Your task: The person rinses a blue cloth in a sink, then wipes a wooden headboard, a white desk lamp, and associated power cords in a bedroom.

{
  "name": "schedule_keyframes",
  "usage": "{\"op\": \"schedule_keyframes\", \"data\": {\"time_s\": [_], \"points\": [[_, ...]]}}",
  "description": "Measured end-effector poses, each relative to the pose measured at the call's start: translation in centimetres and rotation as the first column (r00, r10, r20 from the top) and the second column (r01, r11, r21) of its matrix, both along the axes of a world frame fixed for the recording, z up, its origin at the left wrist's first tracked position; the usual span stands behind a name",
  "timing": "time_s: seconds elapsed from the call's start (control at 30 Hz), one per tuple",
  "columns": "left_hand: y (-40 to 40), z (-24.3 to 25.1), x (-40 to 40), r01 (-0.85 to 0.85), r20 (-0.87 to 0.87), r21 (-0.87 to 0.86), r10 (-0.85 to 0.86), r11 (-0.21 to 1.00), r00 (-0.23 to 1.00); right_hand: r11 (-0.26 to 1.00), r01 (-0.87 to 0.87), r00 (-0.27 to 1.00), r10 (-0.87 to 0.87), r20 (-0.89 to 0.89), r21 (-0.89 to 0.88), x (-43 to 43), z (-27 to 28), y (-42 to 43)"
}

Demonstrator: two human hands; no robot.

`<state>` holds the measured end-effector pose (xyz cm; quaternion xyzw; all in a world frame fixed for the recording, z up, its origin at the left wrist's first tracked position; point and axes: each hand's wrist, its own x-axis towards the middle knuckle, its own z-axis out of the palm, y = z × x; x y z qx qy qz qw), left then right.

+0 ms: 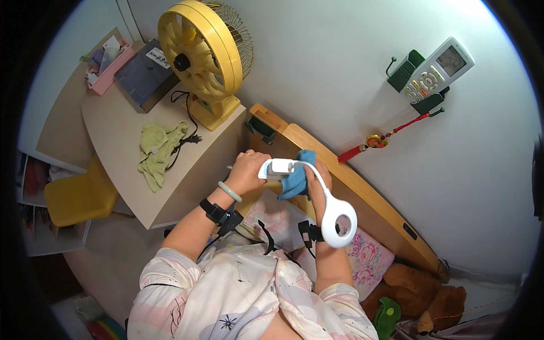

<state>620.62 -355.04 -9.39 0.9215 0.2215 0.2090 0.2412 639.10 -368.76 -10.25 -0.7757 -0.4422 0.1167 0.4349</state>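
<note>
My left hand [248,171] grips the near end of a white power strip [267,170], into which a white plug-in lamp is fitted. The lamp's bent neck leads to a white ring-shaped head [339,223], hanging over my right wrist. In my right hand [319,180] is a blue cloth [297,180], bunched against the other side of the strip and lamp base. The fingers under the cloth are partly hidden. A jade-coloured bangle and a black strap circle my left wrist; another black strap is on the right.
A yellow fan [204,55], green cloth [159,148], dark box [146,76] and pink tray [111,70] stand or lie on the desk [123,123]. The wooden headboard [361,187] runs along the wall, below a remote control [440,70] in a green holder. A yellow chair [80,195] is left.
</note>
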Motion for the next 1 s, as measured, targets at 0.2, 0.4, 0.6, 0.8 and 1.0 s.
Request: {"op": "schedule_keyframes", "data": {"time_s": [0.2,0.4,0.6,0.8,1.0], "points": [[1.3,0.7,0.8,-0.148,0.045,-0.105,0.153,0.983,0.987,0.931,0.23,0.901,-0.094,-0.424,0.282,-2.5,0.3,-1.4],[0.5,0.4,2.4,-0.18,0.07,-0.073,0.185,0.981,0.98,0.949,0.24,0.904,-0.143,-0.403,0.203,-6.8,-1.7,1.0],[0.6,0.2,3.0,-0.175,0.056,-0.026,0.177,0.984,0.983,0.965,0.037,0.844,0.108,-0.525,0.258,-7.6,-3.4,1.5],[0.5,0.6,2.1,-0.146,0.051,-0.057,0.149,0.988,0.988,0.937,0.242,0.751,-0.016,-0.66,0.253,-2.7,-3.5,-0.5],[1.0,-0.1,0.9,-0.003,-0.003,-0.056,0.003,0.998,1.0,0.935,0.23,0.933,-0.133,-0.335,0.27,1.9,0.4,0.7]]}}
